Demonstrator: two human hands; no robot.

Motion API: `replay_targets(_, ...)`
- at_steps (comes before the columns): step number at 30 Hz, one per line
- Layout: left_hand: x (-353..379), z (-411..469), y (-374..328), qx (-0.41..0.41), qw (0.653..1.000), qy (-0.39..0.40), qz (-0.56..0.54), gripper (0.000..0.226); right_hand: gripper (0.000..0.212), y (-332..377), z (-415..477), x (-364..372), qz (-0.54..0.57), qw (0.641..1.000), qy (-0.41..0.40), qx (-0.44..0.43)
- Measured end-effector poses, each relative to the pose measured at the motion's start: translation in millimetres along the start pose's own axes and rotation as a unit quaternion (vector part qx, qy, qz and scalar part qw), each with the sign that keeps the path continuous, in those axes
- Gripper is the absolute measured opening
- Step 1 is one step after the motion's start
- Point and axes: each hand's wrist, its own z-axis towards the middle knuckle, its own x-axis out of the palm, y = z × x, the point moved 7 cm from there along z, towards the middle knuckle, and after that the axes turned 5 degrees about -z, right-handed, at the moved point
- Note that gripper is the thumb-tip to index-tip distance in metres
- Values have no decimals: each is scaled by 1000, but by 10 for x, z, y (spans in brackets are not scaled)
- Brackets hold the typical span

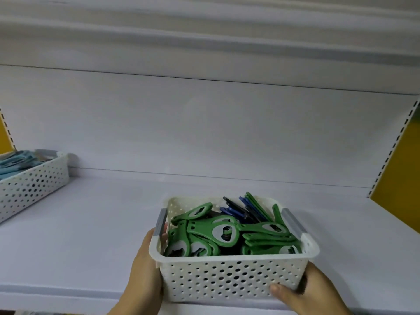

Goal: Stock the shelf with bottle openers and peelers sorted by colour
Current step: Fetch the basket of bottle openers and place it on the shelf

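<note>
Field notes, shelf bay.

White basket (231,276) in the lower centre of the frame, on the front part of the white shelf (91,235). Caught between the two hands, one at each end.

Left hand (145,264) laid along the basket's left wall, thumb up near the grey handle (161,223) at the rim, fingers hidden behind the wall. Right hand (302,289) wrapped round the lower right corner, thumb pressed on the front wall, fingers curled out of sight round the side. Hands well apart, both clamped on the basket.

Long axis across the frame, left to right. Handles at the left and right ends, front wall facing the camera. Upright, not tipped.

Walls pierced with rows of round holes, under a smooth rounded rim. A grey handle at each end.

Heaped with green bottle openers (213,233), flat and overlapping, heads and tails pointing every way. Dark blue pieces (236,210) at the back of the heap, on edge and leaning. Cannot tell whether openers or peelers.

Second basket (34,185) at the left edge of the frame, same pierced pattern, further back on the shelf and well apart from the first. Pale blue items (16,164) inside, too blurred to name.
</note>
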Motion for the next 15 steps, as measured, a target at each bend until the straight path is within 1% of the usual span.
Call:
replay_targets(1,30,82,35,-21,999,27,5,17,104,0,31,-22,22,1000,-9,5)
replay_targets(2,87,109,10,-34,998,44,16,27,101,30,77,-36,41,999,-17,4)
replay_targets(3,155,147,-49,-42,998,38,37,30,91,81,111,-52,55,998,-29,7)
replay_targets(4,201,220,-92,-38,997,36,62,30,73,119,167,-57,79,996,-36,7)
replay_targets(5,224,336,-126,-34,996,27,73,29,52,154,242,-77,91,995,-49,11)
replay_targets(6,247,442,-143,-42,995,27,84,29,30,225,306,-107,84,994,-67,5)
replay_targets(7,300,509,-212,-48,993,35,103,29,13,326,357,-127,69,994,-86,-1)
replay_targets(8,339,585,-271,-60,990,38,123,28,9,391,431,-147,54,993,-106,-8)
replay_targets(9,356,670,-299,-72,987,37,137,27,26,441,516,-174,33,991,-128,-13)
replay_targets(10,379,747,-311,-82,985,44,143,27,47,505,595,-199,7,989,-144,-14)
replay_targets(11,402,769,-363,-86,983,45,155,27,65,586,676,-219,-24,988,-151,-10)
replay_targets(12,408,821,-377,-84,980,45,173,30,75,622,776,-249,-57,987,-152,3)
replay_targets(13,406,899,-364,-74,977,42,195,33,78,653,874,-276,-90,984,-152,15)
replay_targets(15,397,953,-379,-35,968,28,245,41,76,683,1050,-331,-145,975,-169,23)
